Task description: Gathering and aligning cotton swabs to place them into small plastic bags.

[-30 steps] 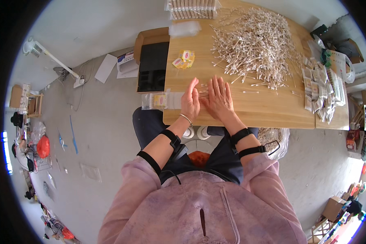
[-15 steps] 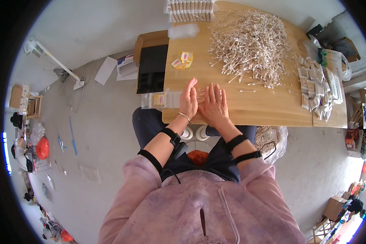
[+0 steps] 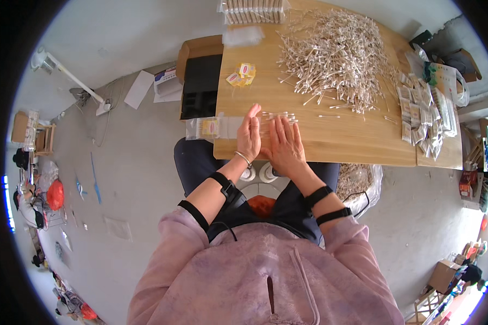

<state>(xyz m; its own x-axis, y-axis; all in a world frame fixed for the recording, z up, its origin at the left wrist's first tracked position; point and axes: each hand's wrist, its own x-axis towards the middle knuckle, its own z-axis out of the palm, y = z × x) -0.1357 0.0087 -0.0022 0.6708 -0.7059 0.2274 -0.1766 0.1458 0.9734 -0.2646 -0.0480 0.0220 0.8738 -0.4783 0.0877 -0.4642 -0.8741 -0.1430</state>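
Note:
My left hand (image 3: 249, 134) stands on its edge near the table's front, fingers straight and together, palm facing right. Beside it my right hand (image 3: 286, 146) lies flat, palm down, with fingers stretched out over a small row of cotton swabs (image 3: 279, 115). Their white tips show past the right fingertips; the rest is hidden under that hand. Left of my left hand, a clear packet of cotton swabs (image 3: 207, 128) with a yellow label hangs at the table's left edge. A lone cotton swab (image 3: 329, 116) lies to the right.
A large heap of loose cotton swabs (image 3: 336, 59) covers the wooden table's (image 3: 363, 143) far middle. Yellow label cards (image 3: 242, 75) lie at left, clear empty bags (image 3: 243, 36) behind them. Packed bundles (image 3: 255, 12) stand at the back; small filled packets (image 3: 417, 116) pile up at right.
My right hand has drawn slightly toward me, and the row of cotton swabs now shows beyond its fingertips. My left hand stays nearly in place. The whole view has shifted a little.

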